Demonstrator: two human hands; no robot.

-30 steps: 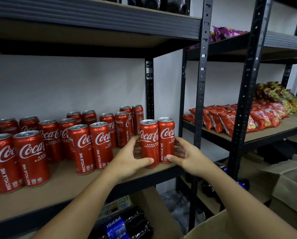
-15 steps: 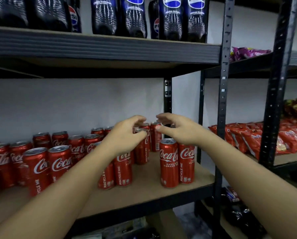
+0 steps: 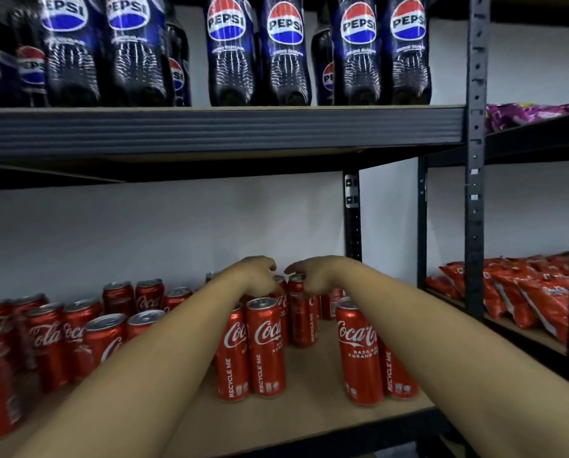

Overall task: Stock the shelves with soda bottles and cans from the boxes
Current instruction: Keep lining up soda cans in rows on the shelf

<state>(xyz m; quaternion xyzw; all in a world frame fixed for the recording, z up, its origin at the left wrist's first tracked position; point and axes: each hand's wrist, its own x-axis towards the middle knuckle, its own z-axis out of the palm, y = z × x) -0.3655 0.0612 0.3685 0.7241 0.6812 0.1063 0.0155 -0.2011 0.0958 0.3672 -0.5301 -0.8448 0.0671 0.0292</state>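
Observation:
Red Coca-Cola cans [image 3: 265,345] stand in pairs and rows on the wooden middle shelf [image 3: 309,421]. Both my arms reach deep over the front cans to the back row. My left hand [image 3: 255,276] curls down over the top of a back can [image 3: 279,285], which it mostly hides. My right hand [image 3: 314,276] grips the top of the neighbouring back can [image 3: 297,292], thumb and fingers round its rim. The two hands nearly touch. A pair of cans [image 3: 359,355] stands near the shelf's front right, under my right forearm.
Large Pepsi bottles [image 3: 286,51] fill the upper shelf just above my hands. A black upright post [image 3: 475,160] borders the shelf on the right. Beyond it, the neighbouring rack holds red snack bags [image 3: 524,292] and purple bags [image 3: 524,114].
Both hands let go of the front pair of cans, rose and reached back to the rear cans. My view has tilted up, bringing the Pepsi shelf into sight.

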